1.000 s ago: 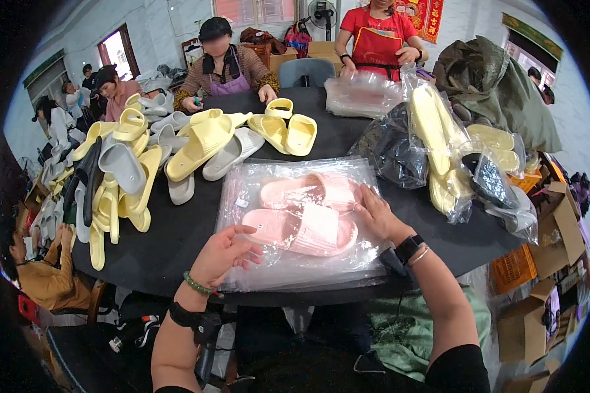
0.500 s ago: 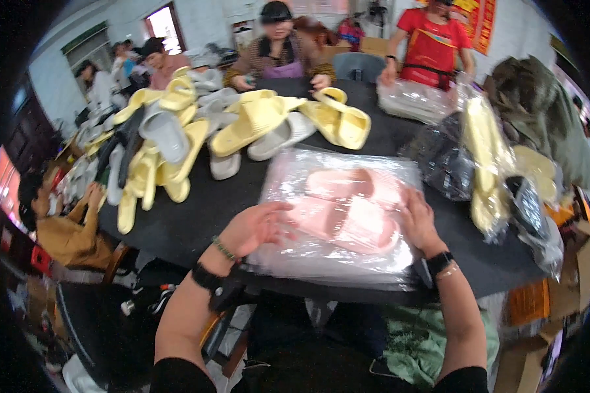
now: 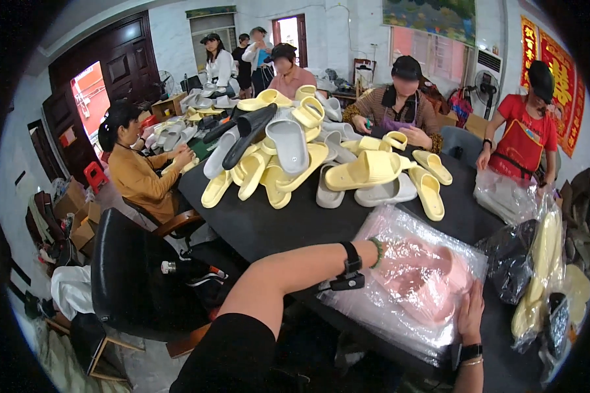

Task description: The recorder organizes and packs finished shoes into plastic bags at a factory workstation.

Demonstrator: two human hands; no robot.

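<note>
A: How far along does this look?

B: Partway, at a guess. The pink slippers point(image 3: 421, 278) lie on the stack of clear plastic point(image 3: 367, 298), near the edge of the black table point(image 3: 242, 223). Whether a layer of film covers them is hard to say through the glare.

A: And the hands?

B: The left hand point(image 3: 393, 257) reaches over the pink pair from the left; its fingers blend into the pink, so whether it grips anything is impossible to tell. The right hand point(image 3: 470, 316) lies along the stack's right side, fingers stretched out, grasping nothing that shows.

A: What seems finished, and what doesn't?

B: At the right, the yellow slippers in film point(image 3: 537, 281) look wrapped, beside a dark wrapped bundle point(image 3: 510, 259). The heap of loose slippers point(image 3: 287, 145), yellow, grey and black, appears bare, so plenty is probably left.

A: Anything in the way?

B: That heap takes up the table beyond the stack, with a bare yellow slipper point(image 3: 427, 192) just past its far edge. The wrapped goods crowd the right side. Across the table, a co-worker in a red apron point(image 3: 516, 149) handles more clear film point(image 3: 505, 196).
</note>
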